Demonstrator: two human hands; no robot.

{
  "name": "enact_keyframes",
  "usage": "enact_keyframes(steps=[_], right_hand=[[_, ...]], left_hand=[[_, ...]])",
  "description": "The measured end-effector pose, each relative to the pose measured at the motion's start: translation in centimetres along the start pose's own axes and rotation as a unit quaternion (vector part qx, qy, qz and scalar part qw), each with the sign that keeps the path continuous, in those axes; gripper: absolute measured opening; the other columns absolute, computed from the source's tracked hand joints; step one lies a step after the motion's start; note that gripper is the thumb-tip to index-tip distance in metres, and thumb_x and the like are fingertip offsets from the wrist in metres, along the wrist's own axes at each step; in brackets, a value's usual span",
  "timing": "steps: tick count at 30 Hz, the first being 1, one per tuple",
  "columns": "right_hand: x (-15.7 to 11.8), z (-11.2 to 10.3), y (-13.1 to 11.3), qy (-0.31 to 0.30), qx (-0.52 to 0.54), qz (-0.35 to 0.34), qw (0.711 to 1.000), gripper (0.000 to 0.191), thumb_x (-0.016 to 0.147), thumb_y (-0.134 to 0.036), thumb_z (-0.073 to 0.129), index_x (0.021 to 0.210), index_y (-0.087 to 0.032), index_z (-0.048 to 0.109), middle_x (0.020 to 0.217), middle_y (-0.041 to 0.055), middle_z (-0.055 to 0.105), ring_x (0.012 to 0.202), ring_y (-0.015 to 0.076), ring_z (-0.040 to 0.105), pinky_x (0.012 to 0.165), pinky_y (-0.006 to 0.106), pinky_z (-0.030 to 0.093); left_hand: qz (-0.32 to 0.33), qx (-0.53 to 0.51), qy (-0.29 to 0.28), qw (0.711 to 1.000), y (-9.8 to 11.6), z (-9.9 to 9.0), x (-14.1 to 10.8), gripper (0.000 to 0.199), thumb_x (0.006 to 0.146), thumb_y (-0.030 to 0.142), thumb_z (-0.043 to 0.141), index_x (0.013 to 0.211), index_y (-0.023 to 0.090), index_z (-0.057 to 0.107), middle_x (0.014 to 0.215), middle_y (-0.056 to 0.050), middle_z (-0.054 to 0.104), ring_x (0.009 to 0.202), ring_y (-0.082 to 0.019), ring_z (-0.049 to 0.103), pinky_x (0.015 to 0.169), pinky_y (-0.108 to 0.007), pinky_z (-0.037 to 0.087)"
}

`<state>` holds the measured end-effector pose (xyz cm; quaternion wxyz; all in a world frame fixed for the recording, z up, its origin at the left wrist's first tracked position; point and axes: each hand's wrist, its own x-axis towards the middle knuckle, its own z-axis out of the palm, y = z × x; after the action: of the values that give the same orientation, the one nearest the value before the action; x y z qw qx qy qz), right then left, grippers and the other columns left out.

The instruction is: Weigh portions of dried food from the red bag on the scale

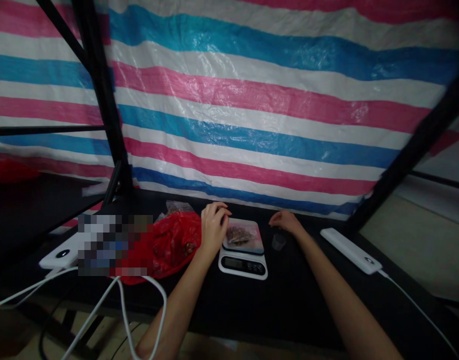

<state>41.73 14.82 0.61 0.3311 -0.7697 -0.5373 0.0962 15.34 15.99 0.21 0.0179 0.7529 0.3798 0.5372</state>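
Observation:
A white digital kitchen scale (241,266) sits on the black table, with a clear bag of small brown pieces (240,236) lying on its platform. At the platform's left edge is my left hand (213,224), fingers bent and partly apart, with nothing visible in them. My right hand (286,221) is low over the table to the right of the scale, its fingers curled together; whatever they might hold is hidden. Just in front of it stands a small clear plastic cup (278,242). Left of my left hand, an open red plastic bag (173,245) has some brown pieces inside.
Behind the red bag lies a clear zip bag (179,207). A white box-shaped device (351,251) with a cable is at the right; a similar white device (60,255) is at the left, beside a blurred-out patch. White cables loop over the front edge. Striped sheeting (252,100) hangs behind.

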Motion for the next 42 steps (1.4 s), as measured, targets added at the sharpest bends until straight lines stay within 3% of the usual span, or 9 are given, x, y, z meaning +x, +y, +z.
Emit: enact_keyframes(steps=[3, 7, 12, 15, 21, 27, 32, 36, 42], right_hand=[[-1.0, 0.3, -1.7, -0.053, 0.033, -0.032, 0.998, 0.012, 0.056, -0.026, 0.068, 0.065, -0.018, 0.069, 0.057, 0.0004, 0.066, 0.049, 0.0129, 0.058, 0.048, 0.022, 0.044], [-2.8, 1.7, -2.9, -0.112, 0.092, -0.046, 0.988, 0.013, 0.060, -0.025, 0.064, 0.071, -0.019, 0.068, 0.063, 0.0007, 0.068, 0.049, 0.0126, 0.059, 0.047, 0.022, 0.044], [-3.7, 2.7, -2.4, -0.108, 0.158, -0.011, 0.981, 0.017, 0.063, -0.030, 0.062, 0.076, -0.019, 0.065, 0.060, -0.0006, 0.066, 0.041, 0.0111, 0.056, 0.045, 0.022, 0.042], [-3.6, 3.1, -1.7, -0.122, 0.211, 0.025, 0.970, 0.032, 0.064, -0.040, 0.059, 0.086, -0.017, 0.064, 0.058, 0.0011, 0.065, 0.033, 0.0109, 0.051, 0.036, 0.021, 0.035], [-4.3, 3.3, -1.3, -0.125, 0.207, -0.012, 0.970, 0.041, 0.065, -0.045, 0.059, 0.096, -0.019, 0.060, 0.071, 0.0020, 0.068, 0.033, 0.0099, 0.048, 0.037, 0.023, 0.035], [-7.5, 1.8, -2.4, 0.029, 0.031, -0.031, 0.999, 0.037, 0.076, -0.052, 0.046, 0.102, -0.028, 0.059, 0.081, -0.0007, 0.069, 0.043, 0.0132, 0.057, 0.047, 0.026, 0.039], [-9.6, 1.6, -2.6, 0.119, -0.031, -0.032, 0.992, 0.040, 0.081, -0.053, 0.038, 0.106, -0.029, 0.059, 0.064, 0.0003, 0.065, 0.056, 0.0198, 0.062, 0.050, 0.027, 0.038], [-9.8, 2.1, -2.6, 0.146, -0.052, -0.037, 0.987, 0.038, 0.082, -0.052, 0.036, 0.104, -0.030, 0.059, 0.068, 0.0002, 0.066, 0.061, 0.0210, 0.062, 0.051, 0.028, 0.039], [-9.7, 2.5, -1.9, 0.149, -0.056, -0.069, 0.985, 0.035, 0.082, -0.048, 0.037, 0.102, -0.030, 0.059, 0.076, 0.0001, 0.067, 0.065, 0.0206, 0.063, 0.054, 0.029, 0.042]], left_hand=[[-0.004, 0.104, -0.013, 0.995, -0.4, -3.3, 0.2, 0.015, 0.080, 0.016, 0.049, 0.085, 0.022, 0.061, 0.110, -0.006, 0.055, 0.104, -0.024, 0.047, 0.090, -0.040, 0.034], [-0.071, 0.251, -0.051, 0.964, -4.7, -8.9, -0.3, 0.025, 0.082, 0.031, 0.046, 0.100, 0.018, 0.059, 0.113, -0.012, 0.055, 0.108, -0.030, 0.047, 0.096, -0.049, 0.030], [-0.204, 0.190, -0.249, 0.927, -9.1, -12.8, -3.5, 0.043, 0.084, 0.040, 0.040, 0.116, 0.012, 0.050, 0.112, -0.016, 0.058, 0.104, -0.028, 0.055, 0.087, -0.040, 0.042], [-0.204, 0.098, -0.272, 0.936, -7.6, -11.7, -5.8, 0.047, 0.084, 0.043, 0.042, 0.122, 0.014, 0.045, 0.122, -0.014, 0.053, 0.113, -0.024, 0.051, 0.095, -0.036, 0.039], [-0.206, 0.070, -0.171, 0.961, -3.8, -8.2, -7.1, 0.049, 0.087, 0.044, 0.038, 0.123, 0.013, 0.048, 0.135, -0.016, 0.040, 0.124, -0.025, 0.039, 0.101, -0.040, 0.035], [-0.170, 0.269, -0.023, 0.948, -6.3, -13.5, -8.6, 0.032, 0.086, 0.033, 0.040, 0.108, 0.021, 0.061, 0.128, -0.010, 0.048, 0.117, -0.030, 0.042, 0.093, -0.048, 0.036], [-0.144, 0.387, -0.043, 0.910, -9.5, -16.1, -10.8, 0.026, 0.082, 0.028, 0.046, 0.098, 0.026, 0.066, 0.122, -0.008, 0.054, 0.114, -0.031, 0.043, 0.092, -0.050, 0.034], [-0.135, 0.365, -0.034, 0.921, -9.0, -13.6, -8.8, 0.027, 0.084, 0.031, 0.044, 0.100, 0.025, 0.065, 0.133, -0.008, 0.044, 0.118, -0.031, 0.039, 0.090, -0.048, 0.038], [-0.038, 0.302, -0.151, 0.940, -8.4, -10.0, -5.0, 0.023, 0.084, 0.029, 0.047, 0.090, 0.029, 0.069, 0.135, -0.005, 0.043, 0.125, -0.032, 0.035, 0.100, -0.060, 0.021]])
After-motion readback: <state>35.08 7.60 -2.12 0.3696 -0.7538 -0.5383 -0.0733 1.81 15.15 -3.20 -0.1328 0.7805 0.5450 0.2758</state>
